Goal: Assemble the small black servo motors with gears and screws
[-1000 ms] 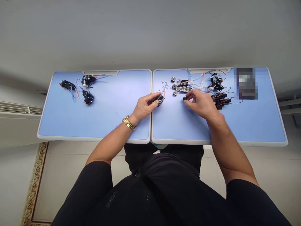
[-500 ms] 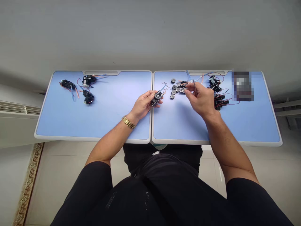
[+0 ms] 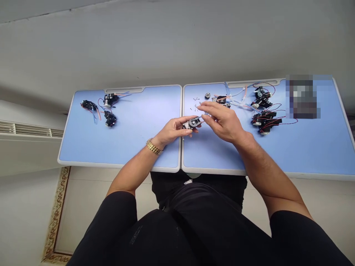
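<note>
Head view: left hand [image 3: 169,132], fingers pinching black tubed unit [image 3: 193,122]; right hand [image 3: 229,122] at unit's three o'clock, cannot tell finger grip.

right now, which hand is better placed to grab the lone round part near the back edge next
Probably the right hand: it is nearer the round part, while the left hand holds a device.

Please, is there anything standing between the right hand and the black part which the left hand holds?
Nothing separate visibly stands between the right hand and the black part in the left hand. Only the part's own thin tubes reach toward the right fingertips; whether they touch, I cannot tell.
</note>
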Demonstrator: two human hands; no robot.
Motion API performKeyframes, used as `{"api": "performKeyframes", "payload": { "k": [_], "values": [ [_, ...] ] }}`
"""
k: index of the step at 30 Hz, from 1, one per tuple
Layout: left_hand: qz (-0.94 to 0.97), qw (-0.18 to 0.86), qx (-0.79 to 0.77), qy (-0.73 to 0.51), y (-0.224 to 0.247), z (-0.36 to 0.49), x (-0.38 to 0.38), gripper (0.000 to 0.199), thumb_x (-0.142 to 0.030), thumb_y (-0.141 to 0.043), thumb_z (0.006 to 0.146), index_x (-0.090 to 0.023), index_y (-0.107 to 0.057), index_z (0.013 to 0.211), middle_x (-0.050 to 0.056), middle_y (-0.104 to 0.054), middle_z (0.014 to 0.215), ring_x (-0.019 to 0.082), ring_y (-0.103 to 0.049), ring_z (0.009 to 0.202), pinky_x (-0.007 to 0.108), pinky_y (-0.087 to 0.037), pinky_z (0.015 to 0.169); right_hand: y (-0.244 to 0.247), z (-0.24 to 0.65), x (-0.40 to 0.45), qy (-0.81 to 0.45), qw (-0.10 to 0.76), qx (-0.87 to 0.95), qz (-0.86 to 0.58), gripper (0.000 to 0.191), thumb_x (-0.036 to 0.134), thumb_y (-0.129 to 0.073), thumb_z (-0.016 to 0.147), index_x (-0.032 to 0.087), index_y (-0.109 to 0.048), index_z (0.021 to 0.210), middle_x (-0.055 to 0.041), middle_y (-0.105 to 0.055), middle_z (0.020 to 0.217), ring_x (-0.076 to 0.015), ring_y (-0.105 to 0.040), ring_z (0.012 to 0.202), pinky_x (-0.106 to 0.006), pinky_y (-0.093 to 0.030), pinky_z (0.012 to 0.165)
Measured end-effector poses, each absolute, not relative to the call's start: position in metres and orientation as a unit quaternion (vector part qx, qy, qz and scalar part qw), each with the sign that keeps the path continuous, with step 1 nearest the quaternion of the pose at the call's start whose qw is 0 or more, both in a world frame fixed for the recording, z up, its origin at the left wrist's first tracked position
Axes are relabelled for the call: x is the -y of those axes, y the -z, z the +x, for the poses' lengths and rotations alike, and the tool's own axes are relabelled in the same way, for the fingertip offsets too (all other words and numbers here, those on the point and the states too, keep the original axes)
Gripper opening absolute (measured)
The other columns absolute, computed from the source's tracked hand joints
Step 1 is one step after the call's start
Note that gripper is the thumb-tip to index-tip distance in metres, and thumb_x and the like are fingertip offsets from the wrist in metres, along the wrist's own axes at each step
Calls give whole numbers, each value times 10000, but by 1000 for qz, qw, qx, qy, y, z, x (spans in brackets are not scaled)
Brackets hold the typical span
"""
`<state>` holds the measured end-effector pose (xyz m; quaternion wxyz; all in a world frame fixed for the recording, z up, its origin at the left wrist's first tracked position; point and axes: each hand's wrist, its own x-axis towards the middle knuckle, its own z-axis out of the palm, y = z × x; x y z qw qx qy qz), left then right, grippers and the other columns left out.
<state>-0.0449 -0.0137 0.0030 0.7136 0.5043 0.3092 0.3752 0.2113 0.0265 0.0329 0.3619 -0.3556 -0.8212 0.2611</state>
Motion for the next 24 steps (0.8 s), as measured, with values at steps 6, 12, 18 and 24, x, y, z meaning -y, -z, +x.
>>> {"api": "performKeyframes", "payload": {
  "k": [6, 12, 18, 24],
  "values": [
    [535, 708, -286, -362, -2, -49, 14, 622, -372, -917, 906, -275, -743, 1495, 147, -810, 1337, 263, -809, 1145, 332, -648, 880, -38, 215, -19, -326, 300, 808, -389, 159, 313, -693, 1016, 218, -812, 971, 1, -761, 765, -143, -601, 647, -303, -434, 654],
    [622, 566, -379, -387, 5, -41, 16, 534, -368, -966, 859, -239, -768, 1337, 90, -795, 1194, 167, -751, 977, 296, -606, 852, -40, 213, -17, -392, 305, 770, -401, 141, 317, -750, 948, 214, -762, 853, 29, -684, 705, -113, -477, 605, -305, -360, 627],
    [695, 453, -357, -430, 11, -40, 12, 397, -382, -941, 896, -270, -821, 1258, 68, -801, 1154, 186, -748, 1041, 367, -602, 965, -43, 213, -16, -537, 287, 688, -394, 203, 403, -814, 900, 202, -797, 877, 13, -689, 728, -130, -521, 660, -307, -388, 634],
    [705, 446, -344, -431, 13, -40, 11, 419, -348, -944, 893, -305, -832, 1295, 65, -819, 1172, 191, -760, 1065, 384, -606, 1001, -46, 212, -18, -618, 260, 626, -398, 333, 493, -899, 838, 183, -778, 841, -7, -714, 726, -104, -506, 574, -292, -372, 548]
  ]
}}
